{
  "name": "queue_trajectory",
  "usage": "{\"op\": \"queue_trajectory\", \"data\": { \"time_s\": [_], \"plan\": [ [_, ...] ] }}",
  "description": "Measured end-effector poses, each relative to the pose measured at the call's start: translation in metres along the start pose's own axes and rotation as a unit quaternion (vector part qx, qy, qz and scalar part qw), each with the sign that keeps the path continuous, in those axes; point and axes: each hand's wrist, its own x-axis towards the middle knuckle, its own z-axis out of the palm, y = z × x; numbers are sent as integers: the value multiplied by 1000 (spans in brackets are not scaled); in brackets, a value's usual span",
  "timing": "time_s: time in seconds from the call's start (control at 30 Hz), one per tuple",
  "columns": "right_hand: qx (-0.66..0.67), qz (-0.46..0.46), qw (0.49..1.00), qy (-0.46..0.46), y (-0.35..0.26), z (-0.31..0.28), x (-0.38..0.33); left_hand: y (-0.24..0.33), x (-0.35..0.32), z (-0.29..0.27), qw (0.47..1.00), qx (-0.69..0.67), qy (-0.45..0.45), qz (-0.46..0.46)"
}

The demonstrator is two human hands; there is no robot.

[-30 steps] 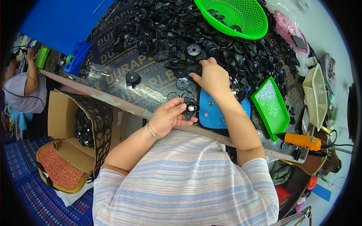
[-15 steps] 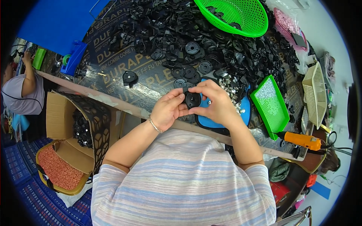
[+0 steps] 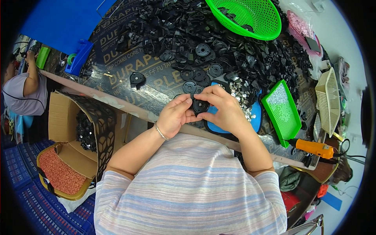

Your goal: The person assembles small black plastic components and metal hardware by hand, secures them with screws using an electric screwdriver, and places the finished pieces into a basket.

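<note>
Between my two hands, just above the table's near edge, is a round black plastic part (image 3: pixel 200 106) with a small shiny centre. My left hand (image 3: pixel 174 114) grips it from the left with thumb and fingers. From the right, the thumb and fingers of my right hand (image 3: pixel 224 108) are closed round its rim. Beneath my right hand lies a blue mat (image 3: pixel 255 116) bearing small silver metal pieces (image 3: pixel 238 91). Black discs (image 3: pixel 189 86) lie just beyond my fingers. A separate black part with a pale centre (image 3: pixel 137 79) rests off to the left.
A heap of black plastic parts (image 3: pixel 176 35) covers the far table. At the right are a green perforated basket (image 3: pixel 274 29), a green tray (image 3: pixel 289 127) of tiny silver pieces, and an orange electric screwdriver (image 3: pixel 313 148). A cardboard box (image 3: pixel 58 121) stands at left; another person (image 3: pixel 29 92) sits beyond.
My hands stay closed on the round black part, which has tilted slightly between my fingers. The whole view has shifted a little.
</note>
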Motion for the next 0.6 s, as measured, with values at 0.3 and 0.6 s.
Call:
{"op": "queue_trajectory", "data": {
  "time_s": [0.3,0.6],
  "plan": [
    [-10,39,999,6,-7,3,1,1,-1,2,1000,23,4,12],
    [-41,3,999,-1,-9,4,5,5,-4,3,994,103,26,18]
  ]
}}
